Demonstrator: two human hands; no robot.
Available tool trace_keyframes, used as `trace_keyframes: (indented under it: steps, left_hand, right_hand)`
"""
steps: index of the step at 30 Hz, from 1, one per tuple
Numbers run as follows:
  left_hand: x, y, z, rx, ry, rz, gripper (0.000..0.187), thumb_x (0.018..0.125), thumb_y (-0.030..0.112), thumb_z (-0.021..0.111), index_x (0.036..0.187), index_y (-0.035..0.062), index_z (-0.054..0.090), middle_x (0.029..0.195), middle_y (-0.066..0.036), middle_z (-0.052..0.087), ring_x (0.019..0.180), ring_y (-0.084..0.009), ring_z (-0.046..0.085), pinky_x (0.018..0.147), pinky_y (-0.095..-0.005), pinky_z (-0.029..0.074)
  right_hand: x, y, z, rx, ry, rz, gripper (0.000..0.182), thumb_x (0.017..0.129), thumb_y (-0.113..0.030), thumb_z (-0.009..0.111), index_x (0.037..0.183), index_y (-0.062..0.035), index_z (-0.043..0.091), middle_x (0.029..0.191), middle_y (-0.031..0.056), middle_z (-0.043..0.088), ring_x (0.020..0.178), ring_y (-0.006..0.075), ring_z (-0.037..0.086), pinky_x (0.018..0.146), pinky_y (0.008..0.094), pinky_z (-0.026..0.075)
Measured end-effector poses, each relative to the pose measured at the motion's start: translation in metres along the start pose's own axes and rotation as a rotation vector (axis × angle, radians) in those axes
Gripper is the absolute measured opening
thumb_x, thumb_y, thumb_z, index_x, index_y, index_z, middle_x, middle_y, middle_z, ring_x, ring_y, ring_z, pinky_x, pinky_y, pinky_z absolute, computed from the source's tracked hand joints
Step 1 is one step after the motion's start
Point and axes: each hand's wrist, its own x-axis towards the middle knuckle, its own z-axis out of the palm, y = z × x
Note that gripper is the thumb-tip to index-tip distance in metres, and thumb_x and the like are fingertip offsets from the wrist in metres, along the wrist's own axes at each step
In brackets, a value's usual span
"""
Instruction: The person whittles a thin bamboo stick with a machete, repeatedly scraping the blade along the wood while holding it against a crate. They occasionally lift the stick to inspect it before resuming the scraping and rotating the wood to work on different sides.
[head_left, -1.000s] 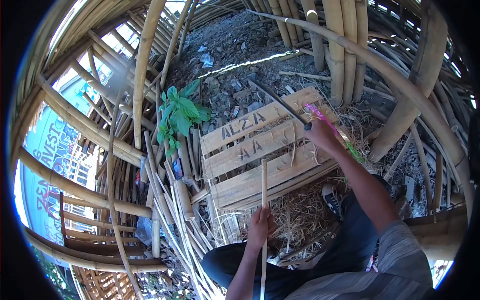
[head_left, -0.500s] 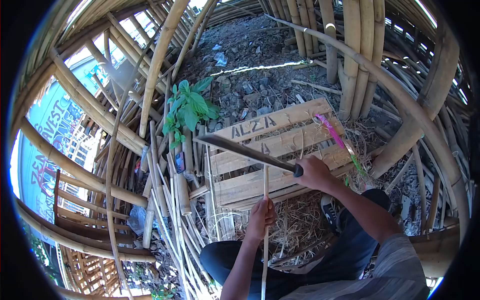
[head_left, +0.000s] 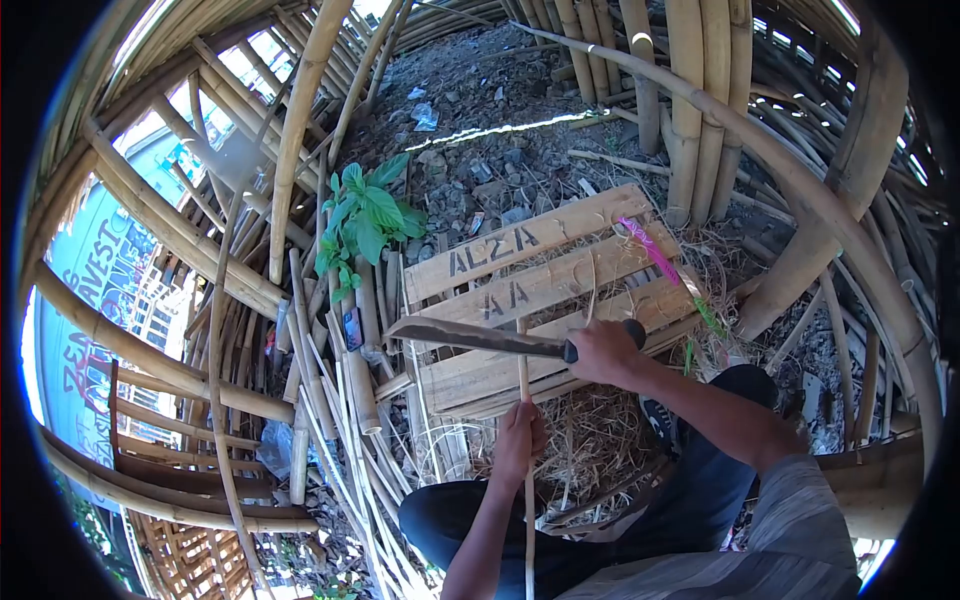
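Note:
My right hand (head_left: 607,354) is closed round the dark handle of a machete (head_left: 470,337), whose long blade reaches out to the left over a wooden slatted crate. The blade crosses a thin bamboo strip (head_left: 530,510) near its upper end, and a short bit of the strip shows above it. Lower down, my left hand (head_left: 520,440) is wrapped round that strip, which runs on toward my lap. Stencilled letters mark the slats of the crate (head_left: 560,285), and a pink tie (head_left: 650,250) lies at its right side.
Several pale split strips (head_left: 352,450) lie to the left, beside cut bamboo poles (head_left: 362,395). A leafy green plant (head_left: 370,215) grows behind them. Straw shavings (head_left: 590,440) cover the ground between my knees. A long curved pole (head_left: 740,125) arches across the right, near thick bamboo posts (head_left: 690,120).
The machete has swung from a slant to nearly level, its tip lower and its broad side showing more. My right hand has shifted slightly left and down; my left hand keeps its grip.

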Motion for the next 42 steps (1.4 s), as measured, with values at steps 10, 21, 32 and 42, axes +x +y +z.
trace_keyframes:
  steps: [10,21,32,42]
  left_hand:
    - [-0.002,0.003,0.001,-0.223,-0.103,-0.142,0.036,0.098,0.04,0.034,0.07,0.018,0.033,0.051,0.007,0.021,0.038,-0.0042,0.018,0.034,-0.0209,0.014]
    - [-0.023,0.015,0.003,-0.156,-0.205,-0.173,0.035,0.098,0.04,0.035,0.071,0.0172,0.035,0.051,0.007,0.021,0.039,-0.0037,0.018,0.034,-0.0214,0.015]
    - [-0.006,0.009,0.014,0.921,0.36,0.461,0.033,0.097,0.023,0.041,0.076,-0.0027,0.044,0.055,-0.025,0.047,0.052,-0.0445,0.048,0.045,-0.0468,0.031]
    - [-0.001,0.001,0.002,0.963,0.407,0.404,0.036,0.098,0.025,0.038,0.075,-0.0023,0.045,0.055,-0.027,0.048,0.055,-0.0464,0.049,0.045,-0.0492,0.031]
  right_hand:
    - [0.0,-0.001,0.0,0.05,-0.062,0.022,0.021,0.066,-0.02,0.06,0.079,-0.0044,0.064,0.075,0.0167,0.065,0.074,0.0336,0.065,0.072,0.0422,0.052]
    - [0.036,0.073,-0.026,0.46,0.224,0.334,0.021,0.065,-0.019,0.063,0.064,0.0015,0.061,0.058,0.0153,0.06,0.055,0.0281,0.063,0.052,0.0374,0.049]
    - [-0.009,0.002,-0.006,0.364,0.024,0.012,0.02,0.065,-0.019,0.064,0.075,-0.001,0.064,0.064,0.0176,0.062,0.064,0.032,0.064,0.063,0.0392,0.051]
    - [-0.001,-0.012,0.01,0.038,-0.107,-0.102,0.023,0.063,-0.024,0.065,0.078,-0.0058,0.065,0.074,0.0157,0.065,0.074,0.0309,0.065,0.068,0.0406,0.052]
